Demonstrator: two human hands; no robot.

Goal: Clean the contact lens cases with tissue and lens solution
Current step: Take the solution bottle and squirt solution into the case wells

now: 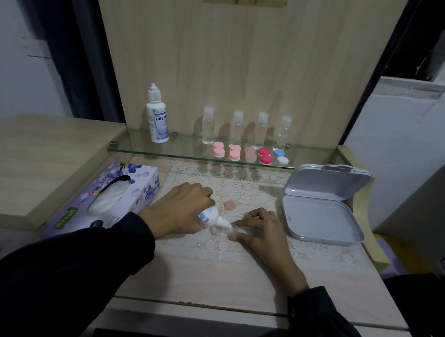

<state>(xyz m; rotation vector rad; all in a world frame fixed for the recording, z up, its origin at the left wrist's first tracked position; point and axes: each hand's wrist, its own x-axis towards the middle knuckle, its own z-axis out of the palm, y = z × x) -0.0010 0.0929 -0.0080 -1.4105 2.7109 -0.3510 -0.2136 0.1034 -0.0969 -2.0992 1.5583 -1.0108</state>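
Note:
My left hand [181, 210] grips a small white solution bottle [213, 217], tilted with its nozzle pointing down and right onto a clear lens case [222, 229] on the lace mat. My right hand [258, 228] pinches that case from the right, holding it against the mat. A loose peach cap [230, 205] lies on the mat just behind the bottle. Several more lens cases stand on the glass shelf: pink ones [219, 149], a red one [265, 155] and a blue-and-white one [280, 156]. A tissue box [108, 196] with flower print sits to the left.
A large solution bottle [157, 117] and several clear travel bottles [235, 129] stand at the back of the glass shelf [181, 155]. An open grey plastic box [324, 211] lies on the right. A raised wooden ledge [38, 155] borders the left side.

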